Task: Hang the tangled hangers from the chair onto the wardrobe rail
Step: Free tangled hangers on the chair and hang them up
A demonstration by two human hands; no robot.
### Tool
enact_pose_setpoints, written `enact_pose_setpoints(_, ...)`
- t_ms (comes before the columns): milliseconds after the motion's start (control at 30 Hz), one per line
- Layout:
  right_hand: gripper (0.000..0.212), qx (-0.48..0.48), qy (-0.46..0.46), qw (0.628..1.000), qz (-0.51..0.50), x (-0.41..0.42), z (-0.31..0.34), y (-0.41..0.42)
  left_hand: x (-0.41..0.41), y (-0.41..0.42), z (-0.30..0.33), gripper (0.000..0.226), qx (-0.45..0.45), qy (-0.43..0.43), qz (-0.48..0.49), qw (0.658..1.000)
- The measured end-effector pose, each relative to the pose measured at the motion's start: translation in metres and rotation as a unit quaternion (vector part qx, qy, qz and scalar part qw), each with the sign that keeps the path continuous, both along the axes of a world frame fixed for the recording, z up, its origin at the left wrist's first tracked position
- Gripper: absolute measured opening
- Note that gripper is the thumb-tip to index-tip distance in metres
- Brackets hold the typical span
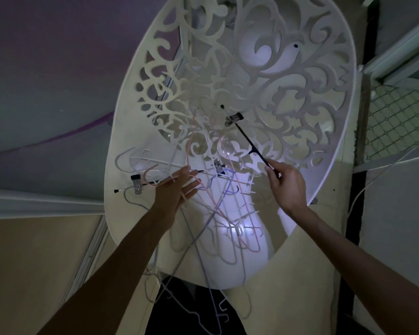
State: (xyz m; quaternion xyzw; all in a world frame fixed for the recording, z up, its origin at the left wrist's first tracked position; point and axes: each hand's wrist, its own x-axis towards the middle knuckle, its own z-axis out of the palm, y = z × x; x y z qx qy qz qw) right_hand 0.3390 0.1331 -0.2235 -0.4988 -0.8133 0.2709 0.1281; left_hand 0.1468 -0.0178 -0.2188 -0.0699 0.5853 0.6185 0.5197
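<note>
A white chair with a cut-out scrollwork back fills the middle of the view. On its seat lies a tangle of thin hangers in pink, white and pale blue. My right hand grips the bar of a black clip hanger, which slants up to a metal clip against the chair back. My left hand lies with straight spread fingers on the tangle, touching pink strands. A second black clip hanger lies at the seat's left edge. The wardrobe rail is out of view.
Several hangers trail off the seat's front edge toward the dark floor. A beige surface lies to the left. A wire mesh panel and white cables are on the right. The room is dim.
</note>
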Motion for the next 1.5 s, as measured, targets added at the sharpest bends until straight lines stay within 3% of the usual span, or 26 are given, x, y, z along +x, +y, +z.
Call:
enact_pose_setpoints(233, 0.027, -0.059, -0.047, 0.992, 0.101, 0.019, 0.019, 0.041, -0.005, -0.001, -0.001, 0.011, -0.020, -0.014, 0.027, 0.999)
enact_pose_setpoints(333, 0.026, 0.036, -0.062, 0.986, 0.149, 0.015, 0.029, 0.047, -0.008, 0.009, 0.004, 0.009, -0.034, -0.030, 0.032, 0.998)
enact_pose_setpoints(500, 0.030, 0.238, -0.087, 0.957, 0.140, -0.011, 0.047, 0.061, -0.017, 0.036, 0.023, 0.017, -0.031, -0.069, 0.061, 0.995)
enact_pose_setpoints(667, 0.029, 0.285, -0.133, 0.932, 0.180, -0.017, 0.053, 0.081, -0.021, 0.042, 0.030, 0.007, -0.051, -0.076, 0.052, 0.994)
enact_pose_setpoints(933, 0.029, 0.090, -0.081, 0.970, 0.212, -0.033, 0.051, 0.059, -0.025, 0.030, 0.022, 0.012, -0.061, -0.082, 0.016, 0.995)
enact_pose_setpoints(1133, 0.031, 0.090, -0.199, 0.925, 0.311, -0.046, 0.075, 0.047, -0.030, 0.019, 0.016, 0.014, -0.052, -0.099, 0.030, 0.993)
enact_pose_setpoints(1233, 0.028, 0.083, -0.237, 0.919, 0.304, -0.063, 0.096, 0.059, -0.031, 0.015, 0.013, 0.012, -0.038, -0.131, 0.037, 0.990)
enact_pose_setpoints(1367, 0.024, -0.150, -0.247, 0.935, 0.204, -0.072, 0.118, 0.081, -0.034, 0.015, 0.014, 0.011, -0.032, -0.148, 0.027, 0.988)
enact_pose_setpoints(1500, 0.024, -0.331, -0.158, 0.928, 0.067, -0.059, 0.123, 0.087, -0.039, 0.017, 0.018, 0.012, -0.039, -0.127, 0.010, 0.991)
